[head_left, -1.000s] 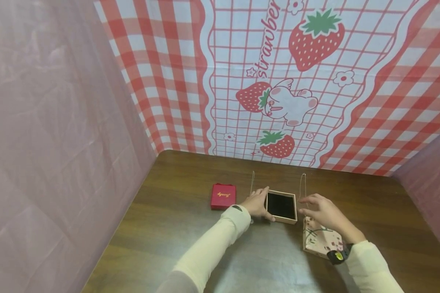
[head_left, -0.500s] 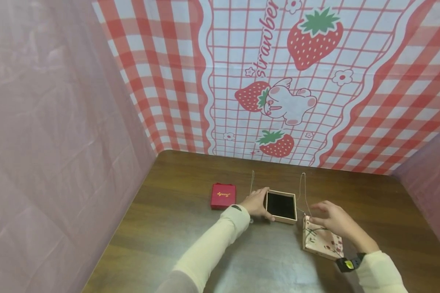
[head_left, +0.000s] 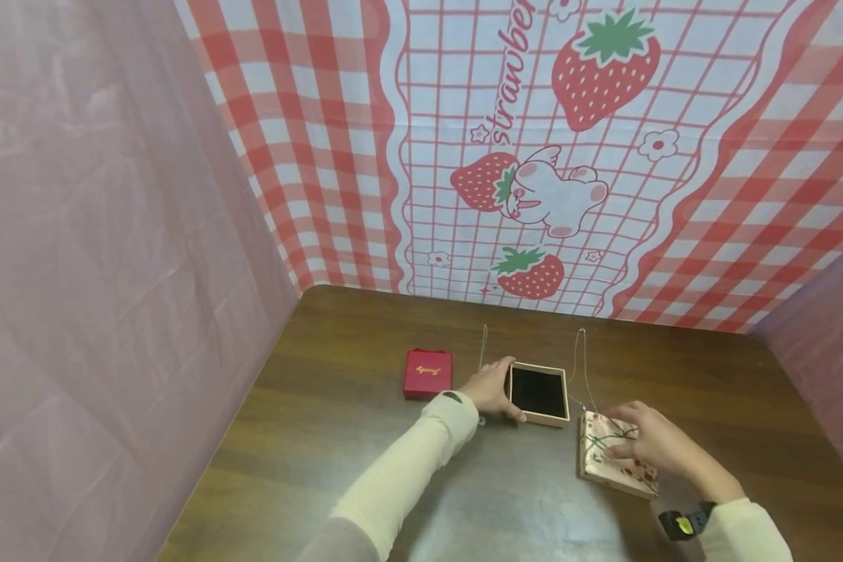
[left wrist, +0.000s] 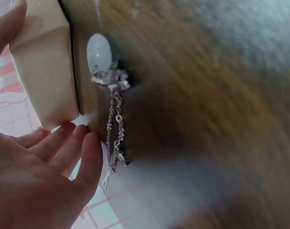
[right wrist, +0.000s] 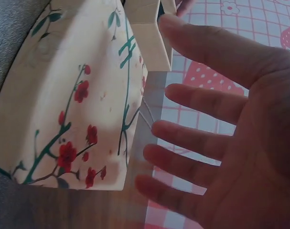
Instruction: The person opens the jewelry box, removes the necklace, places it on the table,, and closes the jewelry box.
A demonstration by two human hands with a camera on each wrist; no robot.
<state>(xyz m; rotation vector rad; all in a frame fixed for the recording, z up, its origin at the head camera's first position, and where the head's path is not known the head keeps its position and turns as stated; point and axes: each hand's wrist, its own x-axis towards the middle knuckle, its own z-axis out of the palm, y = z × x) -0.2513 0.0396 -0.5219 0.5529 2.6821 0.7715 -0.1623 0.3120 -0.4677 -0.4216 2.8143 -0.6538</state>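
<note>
My left hand (head_left: 490, 390) holds an open jewelry box (head_left: 538, 393) by its left side, thumb at the near corner and fingers at the far one. Black lining covers the box's inside. Beside that hand lies a silver necklace with a white oval pendant (left wrist: 99, 52), partly hidden by the hand in the head view. My right hand (head_left: 656, 445) hovers by a cream box lid (right wrist: 78, 105) printed with red flowers, its fingers spread and holding nothing. A second silver necklace (head_left: 584, 359) lies between the open box and the lid, its chain stretching toward the back.
A small red box (head_left: 428, 373) with gold lettering sits left of my left hand. The brown wooden table (head_left: 351, 375) ends at a strawberry-patterned cloth (head_left: 534, 195) behind. A pale pink cloth (head_left: 112, 273) hangs along the left side.
My right hand has moved away from the second necklace, rightward and nearer to me, over the floral lid. The left hand has stayed at the open box.
</note>
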